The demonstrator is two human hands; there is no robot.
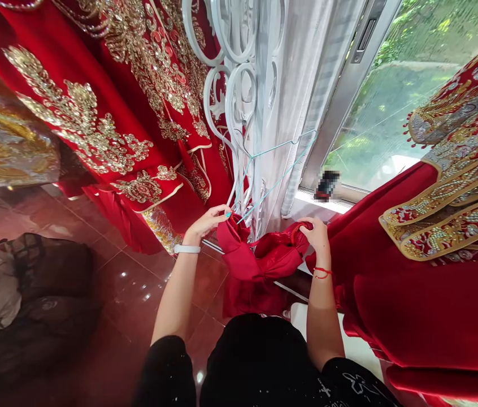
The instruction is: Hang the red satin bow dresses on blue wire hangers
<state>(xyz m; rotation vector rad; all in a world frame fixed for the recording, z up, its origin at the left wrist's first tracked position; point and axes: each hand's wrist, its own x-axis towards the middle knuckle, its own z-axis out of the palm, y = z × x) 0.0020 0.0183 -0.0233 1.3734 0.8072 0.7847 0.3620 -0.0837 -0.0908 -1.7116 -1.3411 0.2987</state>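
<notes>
A plain red garment [273,257] hangs between my two hands in front of my body, its upper opening facing me. My left hand [212,221] pinches its left edge, right beside a thin light-blue wire hanger [270,189]. One end of that hanger goes into the garment's left part, while its other end sticks up free to the right. The hanger's hook is by the white scrollwork rack. On the other side, my right hand [316,233] grips the garment's right edge with bent fingers. The lower part of the garment falls toward the tiled floor.
Red gowns with gold embroidery [90,124] hang at the left, and more embroidered red garments [455,215] at the right. A white scrollwork metal rack [230,85] stands ahead by a white curtain [298,73] and a window [412,96]. Dark bags [52,282] lie on the tiled floor.
</notes>
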